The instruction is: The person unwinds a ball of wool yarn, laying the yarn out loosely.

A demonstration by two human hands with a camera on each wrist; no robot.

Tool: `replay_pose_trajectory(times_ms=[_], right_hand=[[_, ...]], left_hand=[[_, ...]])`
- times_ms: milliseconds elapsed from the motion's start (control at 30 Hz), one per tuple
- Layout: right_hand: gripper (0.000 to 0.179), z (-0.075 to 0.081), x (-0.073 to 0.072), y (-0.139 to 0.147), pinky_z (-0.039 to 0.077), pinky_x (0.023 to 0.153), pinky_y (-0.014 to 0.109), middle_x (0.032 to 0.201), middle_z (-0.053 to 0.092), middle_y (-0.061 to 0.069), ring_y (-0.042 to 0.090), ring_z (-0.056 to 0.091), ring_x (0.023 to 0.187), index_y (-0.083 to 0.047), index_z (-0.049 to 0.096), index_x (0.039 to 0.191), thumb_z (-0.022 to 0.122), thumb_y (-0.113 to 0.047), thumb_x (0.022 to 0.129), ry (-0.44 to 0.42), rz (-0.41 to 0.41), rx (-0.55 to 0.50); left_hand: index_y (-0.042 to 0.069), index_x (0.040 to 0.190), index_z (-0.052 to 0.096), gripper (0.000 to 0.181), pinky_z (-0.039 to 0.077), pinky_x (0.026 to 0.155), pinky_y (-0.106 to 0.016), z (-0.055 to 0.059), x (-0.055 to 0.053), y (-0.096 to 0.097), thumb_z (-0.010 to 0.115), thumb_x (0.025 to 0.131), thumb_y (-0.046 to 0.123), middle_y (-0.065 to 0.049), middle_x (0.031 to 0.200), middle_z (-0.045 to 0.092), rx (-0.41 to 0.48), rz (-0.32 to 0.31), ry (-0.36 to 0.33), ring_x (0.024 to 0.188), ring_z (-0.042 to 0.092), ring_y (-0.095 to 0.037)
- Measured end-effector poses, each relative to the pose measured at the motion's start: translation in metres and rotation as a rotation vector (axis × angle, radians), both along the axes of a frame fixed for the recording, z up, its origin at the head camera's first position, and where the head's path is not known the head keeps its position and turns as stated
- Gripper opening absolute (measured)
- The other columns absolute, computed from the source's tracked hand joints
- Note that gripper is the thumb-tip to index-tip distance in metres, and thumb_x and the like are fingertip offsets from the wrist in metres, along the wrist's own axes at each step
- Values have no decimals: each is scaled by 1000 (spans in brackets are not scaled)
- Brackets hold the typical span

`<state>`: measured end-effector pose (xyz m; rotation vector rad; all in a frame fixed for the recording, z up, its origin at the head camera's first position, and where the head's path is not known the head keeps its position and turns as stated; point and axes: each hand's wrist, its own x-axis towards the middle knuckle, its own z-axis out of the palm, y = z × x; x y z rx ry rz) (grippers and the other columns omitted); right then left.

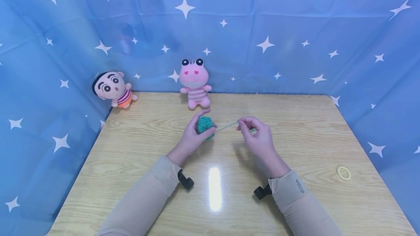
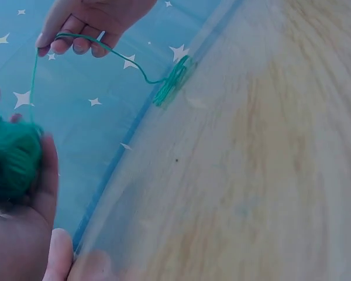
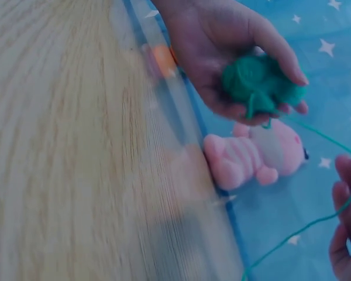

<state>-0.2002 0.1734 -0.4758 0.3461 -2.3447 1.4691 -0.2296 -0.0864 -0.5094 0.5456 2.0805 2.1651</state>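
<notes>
A ball of green yarn (image 1: pixel 205 124) sits in my left hand (image 1: pixel 190 136), the fingers and thumb curled around it. From the ball a taut strand (image 1: pixel 227 126) runs to my right hand (image 1: pixel 260 137), whose thumb and forefinger pinch it. In the left wrist view, the strand passes over the right fingers and droops to a small bundle of loose green yarn (image 2: pixel 174 81) lying on the table. The right wrist view shows the ball (image 3: pixel 260 85) cradled in the left palm, with a short loop hanging below it.
A pink plush toy with a striped body (image 1: pixel 198 95) stands at the table's back edge, just beyond the left hand. At the back left corner leans a black-haired plush doll (image 1: pixel 115 88). A pale yellow ring (image 1: pixel 343 173) lies on the wooden table (image 1: pixel 131 156) at right.
</notes>
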Motion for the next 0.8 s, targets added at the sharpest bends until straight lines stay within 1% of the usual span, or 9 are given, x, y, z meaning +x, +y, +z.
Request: replay_pose_trajectory(times_ms=[67, 133, 300, 433, 533, 600, 667, 733, 800], right_hand=[[12, 0, -1, 4, 38, 42, 17, 91, 82, 8, 2, 63, 75, -11, 81, 108, 72, -20, 108, -8, -14, -7], [13, 0, -2, 9, 38, 43, 17, 91, 81, 9, 1, 63, 74, -10, 80, 109, 72, -20, 108, -13, -30, -15], [16, 3, -3, 21, 37, 47, 16, 92, 81, 9, -1, 63, 76, -8, 79, 111, 71, -22, 109, -13, -76, -20], [15, 6, -3, 30, 37, 48, 17, 93, 81, 11, -2, 62, 76, -9, 79, 113, 70, -20, 109, 11, -114, -12], [16, 7, -5, 35, 39, 49, 18, 91, 80, 10, -1, 63, 76, -9, 79, 113, 69, -21, 110, 28, -134, -19], [19, 8, -5, 39, 38, 47, 19, 89, 79, -1, 1, 63, 76, -9, 79, 113, 68, -24, 111, 23, -154, -30], [20, 9, -6, 41, 38, 47, 19, 87, 78, -5, 2, 63, 77, -9, 79, 113, 68, -26, 111, 27, -172, -44], [20, 12, -6, 43, 39, 49, 18, 86, 77, -11, 2, 62, 77, -9, 79, 113, 68, -25, 111, 27, -195, -51], [19, 14, -6, 44, 42, 56, 18, 85, 76, -12, 2, 61, 76, -7, 78, 112, 68, -23, 110, 38, -209, -70]], left_hand=[[27, 159, 49, 64, 65, 93, -26, -2, -1, 1, 75, 104, 9, -12, 123, 75, -8, -9, 27, 109, 74, -16], [24, 157, 50, 60, 68, 90, -32, -3, -1, 1, 75, 104, 9, -14, 122, 75, -12, -25, 39, 106, 76, -16], [11, 136, 53, 41, 71, 83, -48, -6, -1, 3, 77, 103, 10, -16, 126, 75, 13, -69, -3, 102, 79, -21], [11, 125, 50, 38, 70, 88, -36, -5, 0, 1, 80, 101, 11, -14, 125, 79, -25, -64, -12, 107, 79, -18], [10, 131, 53, 43, 64, 92, -28, -3, 2, -1, 82, 100, 14, -14, 121, 79, -99, -55, 23, 105, 76, -16], [12, 138, 56, 47, 61, 95, -30, -1, 3, -2, 82, 100, 17, -15, 124, 76, -144, -58, 50, 103, 73, -17], [12, 144, 59, 49, 60, 95, -31, 0, 3, -3, 81, 100, 18, -13, 123, 75, -162, -75, 61, 102, 71, -18], [13, 141, 64, 44, 60, 98, -32, 0, 2, -3, 81, 100, 17, -12, 125, 75, -158, -98, 63, 107, 70, -19], [10, 132, 67, 35, 62, 97, -30, 0, 2, -4, 80, 100, 13, -11, 123, 77, -135, -132, 57, 110, 73, -20]])
